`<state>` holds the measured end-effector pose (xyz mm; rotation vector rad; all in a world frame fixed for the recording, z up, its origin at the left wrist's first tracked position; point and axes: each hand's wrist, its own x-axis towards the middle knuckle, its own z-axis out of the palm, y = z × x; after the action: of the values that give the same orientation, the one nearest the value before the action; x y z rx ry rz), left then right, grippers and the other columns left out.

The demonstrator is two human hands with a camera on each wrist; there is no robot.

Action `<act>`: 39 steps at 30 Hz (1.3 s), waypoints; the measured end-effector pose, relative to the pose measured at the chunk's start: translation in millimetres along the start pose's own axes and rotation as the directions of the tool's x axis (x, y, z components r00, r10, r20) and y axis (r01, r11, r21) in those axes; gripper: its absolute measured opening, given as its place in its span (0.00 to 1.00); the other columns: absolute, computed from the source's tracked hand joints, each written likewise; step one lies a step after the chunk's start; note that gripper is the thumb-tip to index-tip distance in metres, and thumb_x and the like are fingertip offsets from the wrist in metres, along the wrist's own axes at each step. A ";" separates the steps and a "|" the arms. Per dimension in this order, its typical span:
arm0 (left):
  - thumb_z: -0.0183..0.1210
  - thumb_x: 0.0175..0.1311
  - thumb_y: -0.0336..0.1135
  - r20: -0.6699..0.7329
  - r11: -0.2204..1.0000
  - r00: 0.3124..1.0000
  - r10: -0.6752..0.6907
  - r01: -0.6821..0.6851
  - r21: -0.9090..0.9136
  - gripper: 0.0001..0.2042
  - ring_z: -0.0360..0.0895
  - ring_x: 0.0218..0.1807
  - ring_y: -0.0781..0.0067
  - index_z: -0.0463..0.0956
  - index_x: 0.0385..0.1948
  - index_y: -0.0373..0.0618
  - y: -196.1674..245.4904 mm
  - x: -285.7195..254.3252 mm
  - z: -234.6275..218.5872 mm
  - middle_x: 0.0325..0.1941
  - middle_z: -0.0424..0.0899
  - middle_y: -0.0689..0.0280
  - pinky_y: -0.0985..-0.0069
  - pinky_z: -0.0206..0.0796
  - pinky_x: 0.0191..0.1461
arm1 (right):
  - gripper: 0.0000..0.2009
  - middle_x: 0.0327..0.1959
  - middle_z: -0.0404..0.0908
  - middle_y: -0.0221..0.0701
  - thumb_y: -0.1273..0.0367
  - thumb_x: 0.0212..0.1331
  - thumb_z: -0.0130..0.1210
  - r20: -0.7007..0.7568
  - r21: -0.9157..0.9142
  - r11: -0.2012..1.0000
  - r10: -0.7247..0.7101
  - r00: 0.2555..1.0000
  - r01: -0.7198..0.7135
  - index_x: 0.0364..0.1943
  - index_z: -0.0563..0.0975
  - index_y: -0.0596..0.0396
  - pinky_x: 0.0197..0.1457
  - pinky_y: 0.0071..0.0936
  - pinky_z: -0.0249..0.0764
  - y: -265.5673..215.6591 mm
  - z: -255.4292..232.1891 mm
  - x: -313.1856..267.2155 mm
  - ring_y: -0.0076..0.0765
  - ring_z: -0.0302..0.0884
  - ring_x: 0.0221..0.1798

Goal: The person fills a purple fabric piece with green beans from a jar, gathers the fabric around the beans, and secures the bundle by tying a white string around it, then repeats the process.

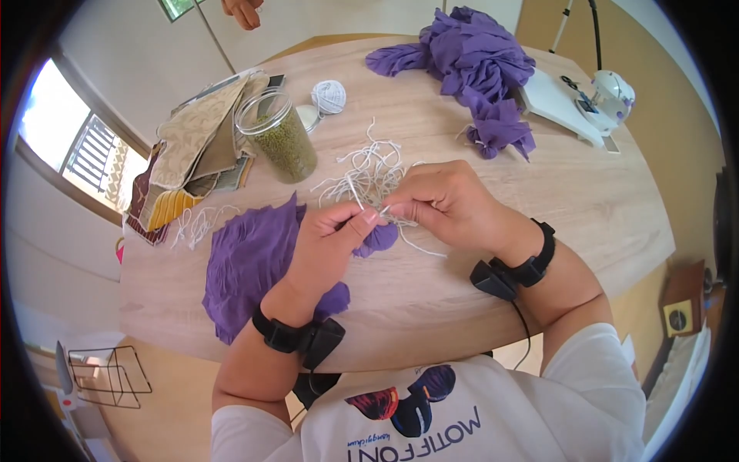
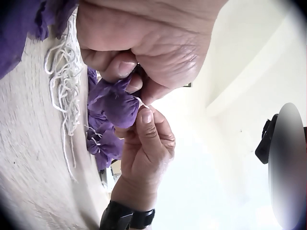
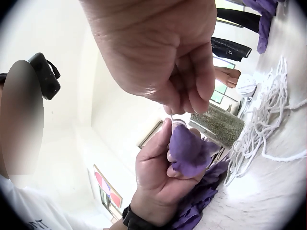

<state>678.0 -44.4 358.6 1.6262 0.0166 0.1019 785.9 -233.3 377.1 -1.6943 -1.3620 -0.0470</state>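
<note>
My left hand (image 1: 327, 242) holds a small, rounded bundle of purple cloth (image 3: 187, 151), its fingers curled round the gathered neck. Facing it, my right hand (image 1: 450, 204) pinches a thin white string (image 2: 143, 103) between thumb and fingertips, right at that neck. In both wrist views the fingertips of the two hands meet close together above the bundle. A loose tangle of white strings (image 1: 377, 154) lies on the table just beyond the hands. Wrinkled purple cloth (image 1: 254, 258) spreads beside and under my left wrist.
Beyond my left hand stands an open glass jar (image 1: 286, 146) of small green beans, near a ball of white string (image 1: 329, 97) and stacked fabric samples (image 1: 200, 138). More purple cloth (image 1: 477, 61) is heaped far right, by a small white sewing machine (image 1: 613, 100). Another person's hand (image 1: 243, 11) shows beyond the table.
</note>
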 end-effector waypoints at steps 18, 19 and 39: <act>0.62 0.64 0.31 0.057 0.971 0.992 -0.109 0.119 -0.207 0.05 0.70 0.27 0.88 0.82 0.33 0.39 -6.3 3.7 -4.7 0.28 0.81 0.72 0.87 0.58 0.28 | 0.01 0.24 0.79 0.33 0.76 0.57 0.60 -0.131 0.131 0.983 0.142 0.981 -0.125 0.30 0.80 0.58 0.29 0.25 0.68 -5.7 5.1 -3.2 0.29 0.74 0.27; 0.62 0.64 0.31 0.055 0.967 0.992 -0.116 0.125 -0.222 0.05 0.71 0.27 0.88 0.82 0.33 0.39 -6.5 3.8 -5.0 0.28 0.82 0.71 0.87 0.58 0.29 | 0.01 0.23 0.78 0.32 0.76 0.58 0.60 -0.136 0.173 0.975 0.162 0.977 -0.138 0.30 0.80 0.59 0.29 0.24 0.67 -4.5 6.2 -3.7 0.26 0.73 0.26; 0.57 0.68 0.36 0.068 0.927 0.986 -0.151 0.165 -0.336 0.11 0.62 0.22 0.89 0.82 0.34 0.38 -6.9 2.2 1.2 0.26 0.81 0.71 0.86 0.53 0.28 | 0.05 0.23 0.75 0.22 0.73 0.63 0.58 -0.010 0.637 0.690 0.455 0.890 -0.345 0.31 0.80 0.61 0.29 0.17 0.65 0.6 13.5 -3.7 0.15 0.68 0.26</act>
<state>680.6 -45.1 351.7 1.2738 0.0934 -0.0518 778.3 -227.1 367.1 -1.3324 -0.7216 0.4634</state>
